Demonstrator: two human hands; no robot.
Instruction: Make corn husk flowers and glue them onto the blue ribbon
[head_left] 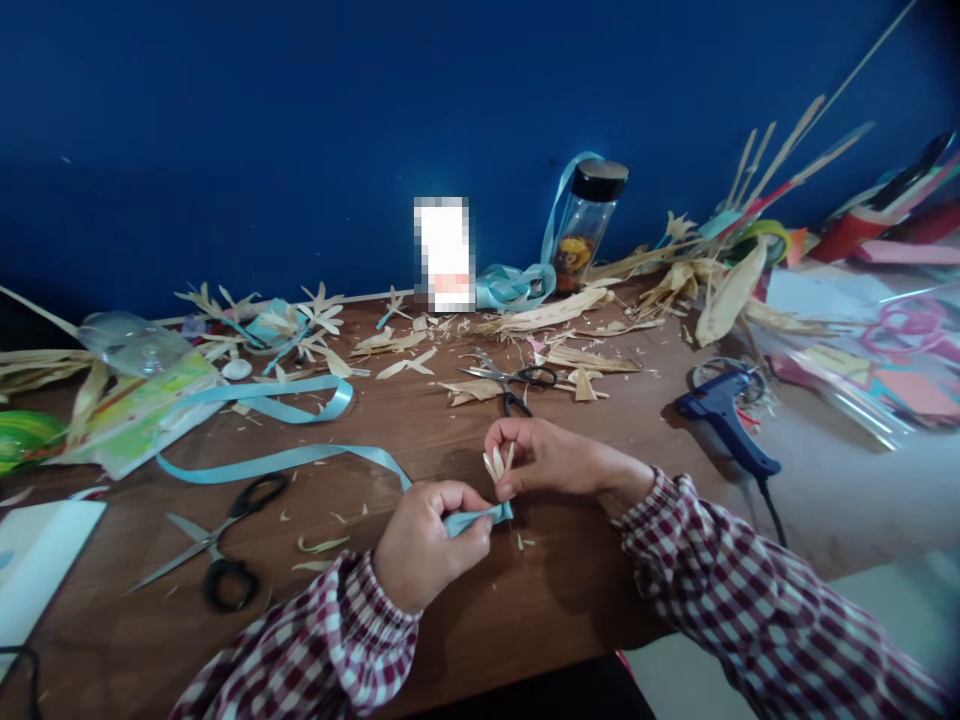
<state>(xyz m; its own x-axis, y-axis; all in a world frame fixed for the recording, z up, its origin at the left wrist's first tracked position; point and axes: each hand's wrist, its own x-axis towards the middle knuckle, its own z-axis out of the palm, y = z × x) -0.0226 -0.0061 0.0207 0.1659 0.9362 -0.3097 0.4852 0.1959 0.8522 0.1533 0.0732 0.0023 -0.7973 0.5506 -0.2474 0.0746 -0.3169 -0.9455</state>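
My left hand (435, 540) is closed on the end of a light blue ribbon (285, 464), pinched between thumb and fingers. The rest of that ribbon runs off leftward over the brown table (570, 590). Just above the ribbon end, my right hand (536, 460) pinches a small flower of pale dried husk (496, 466), its petals pointing up. Its lower part is hidden by the fingers. The two hands nearly meet. Left of them lie open black-handled scissors (225, 540); beyond them is a smaller pair of scissors (510, 378).
A blue glue gun (727, 415) with a cord lies on the right. Along the blue wall are corn husks (555, 308), finished husk flowers (322, 308), a tilted black-capped bottle (585, 225) and a coil of ribbon (514, 288). Clear plastic sheets (862, 390) cover the right side.
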